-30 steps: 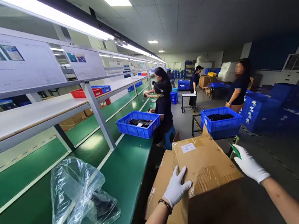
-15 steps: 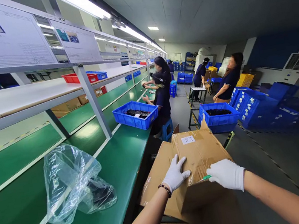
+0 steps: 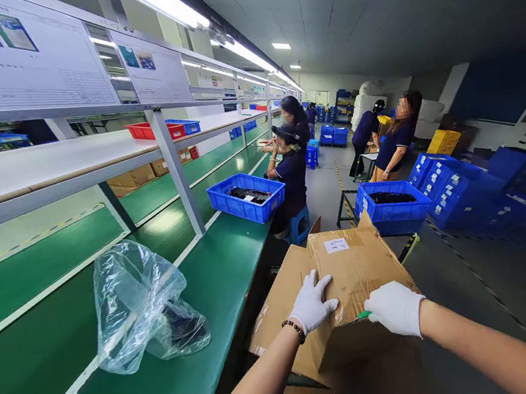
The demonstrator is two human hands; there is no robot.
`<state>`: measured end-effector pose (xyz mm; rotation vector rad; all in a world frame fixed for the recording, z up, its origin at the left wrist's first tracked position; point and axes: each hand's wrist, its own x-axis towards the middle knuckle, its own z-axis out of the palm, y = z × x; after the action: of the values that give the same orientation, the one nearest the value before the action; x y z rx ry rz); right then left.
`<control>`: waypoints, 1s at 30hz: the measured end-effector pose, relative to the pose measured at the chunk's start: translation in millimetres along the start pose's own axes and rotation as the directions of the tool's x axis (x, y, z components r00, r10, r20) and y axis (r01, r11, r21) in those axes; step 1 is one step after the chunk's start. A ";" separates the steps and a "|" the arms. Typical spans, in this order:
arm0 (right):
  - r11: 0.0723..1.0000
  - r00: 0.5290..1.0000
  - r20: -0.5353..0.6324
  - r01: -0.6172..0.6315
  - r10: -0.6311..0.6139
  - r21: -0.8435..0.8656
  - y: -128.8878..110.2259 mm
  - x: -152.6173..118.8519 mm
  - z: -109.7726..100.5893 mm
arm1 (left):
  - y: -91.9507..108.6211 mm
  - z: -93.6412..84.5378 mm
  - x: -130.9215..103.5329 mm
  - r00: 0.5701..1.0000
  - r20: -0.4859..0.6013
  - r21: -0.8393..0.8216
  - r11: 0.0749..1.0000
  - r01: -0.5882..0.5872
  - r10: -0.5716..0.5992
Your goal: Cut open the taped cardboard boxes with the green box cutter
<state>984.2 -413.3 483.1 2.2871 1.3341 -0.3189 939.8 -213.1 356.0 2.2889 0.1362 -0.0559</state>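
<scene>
My left hand, in a white glove with a beaded bracelet at the wrist, lies on a taped cardboard box, fingers spread on its top near the left edge. The fingers of my gloved right hand are closed round a green-handled tool at the box's near edge. Only a short piece of the green shows; the rest is hidden by the glove, and I cannot make out its tip. Clear tape and a white label are on the box top.
Left of the box runs a green workbench, bearing a clear plastic bag with something dark in it and a blue bin of black parts. Another blue bin stands beyond the box. A seated co-worker is at the bench; others stand farther off.
The view has shifted slightly left, so the scene sits farther right. The tool's thin metal shaft no longer shows. The seated co-worker's hands have risen toward the head. My left hand stays on the box.
</scene>
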 end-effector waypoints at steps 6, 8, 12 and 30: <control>0.997 0.996 0.044 -0.073 0.074 -0.013 27.3 -13.7 4.9 | 9.4 0.1 0.0 1.000 -0.006 0.092 0.996 0.015 -0.015; 0.994 0.993 0.051 -0.107 0.107 -0.014 41.4 -22.3 12.2 | 9.8 0.5 -0.3 1.000 -0.002 0.105 0.994 0.018 -0.018; 0.983 0.981 0.060 -0.183 0.184 -0.012 72.8 -43.8 31.1 | 9.4 2.4 0.0 1.000 0.003 0.123 0.992 0.016 -0.017; 0.932 0.878 -0.337 -0.267 0.340 0.245 103.2 -101.0 92.8 | 45.7 -2.6 -7.2 0.999 -0.043 0.399 0.917 0.008 0.010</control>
<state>1026.2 -579.5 474.4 2.7790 1.1156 0.1119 938.0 -241.7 392.4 2.7011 0.1582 -0.0351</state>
